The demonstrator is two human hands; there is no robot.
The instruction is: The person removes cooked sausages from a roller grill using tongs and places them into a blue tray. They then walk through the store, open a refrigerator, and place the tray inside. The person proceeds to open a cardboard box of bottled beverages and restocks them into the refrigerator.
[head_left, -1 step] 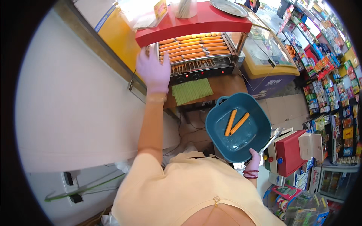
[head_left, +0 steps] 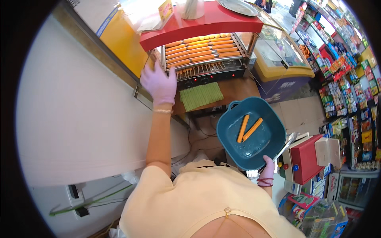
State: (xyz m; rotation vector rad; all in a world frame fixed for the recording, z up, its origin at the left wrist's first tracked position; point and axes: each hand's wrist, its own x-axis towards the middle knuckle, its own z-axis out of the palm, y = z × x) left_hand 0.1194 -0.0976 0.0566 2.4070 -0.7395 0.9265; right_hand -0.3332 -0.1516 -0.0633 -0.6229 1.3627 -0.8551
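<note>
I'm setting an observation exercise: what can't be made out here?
All in the head view:
- Right hand: grip underneath, hidden by the tub.
- Grill: back, hidden by the hood.
- Sticks in the cup: tops, cut off by upper edge.
- Shelf goods: many too small to identify.

brown wooden table (head_left: 240,88) beneath a red-topped sausage grill (head_left: 223,75) and a green cloth (head_left: 201,96)

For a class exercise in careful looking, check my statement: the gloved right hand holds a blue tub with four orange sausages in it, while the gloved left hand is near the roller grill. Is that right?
Not quite: the head view shows two orange sausages in the blue tub, not four. The gloved right hand holds it, while the gloved left hand is near the roller grill.
</note>
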